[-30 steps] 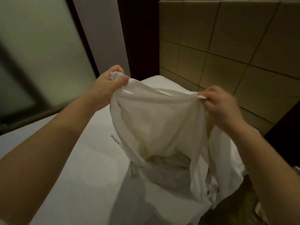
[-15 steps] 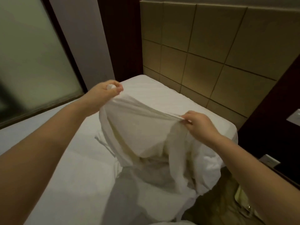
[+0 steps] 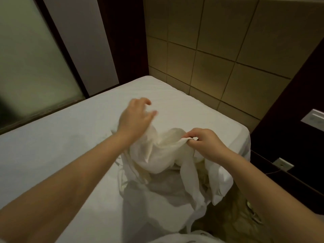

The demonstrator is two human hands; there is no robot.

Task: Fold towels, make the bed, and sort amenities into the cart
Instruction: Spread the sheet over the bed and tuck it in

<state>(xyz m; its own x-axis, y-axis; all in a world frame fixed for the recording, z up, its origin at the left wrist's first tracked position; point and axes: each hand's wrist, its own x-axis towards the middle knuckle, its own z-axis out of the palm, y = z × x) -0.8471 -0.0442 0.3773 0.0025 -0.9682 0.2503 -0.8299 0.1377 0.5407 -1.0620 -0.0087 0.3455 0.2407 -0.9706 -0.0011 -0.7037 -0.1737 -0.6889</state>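
White cloth, pinched at hem by right hand; left hand above, fingers apart, empty. Best gripped below left fingertips, drawn taut.

The left hand is stretching forward, fingers spread, while the right hand is pinching cloth with curled fingers.

You see a white cloth on a white bed; your headboard is tan, gridded by dark seams, beside pale green frosted glass.
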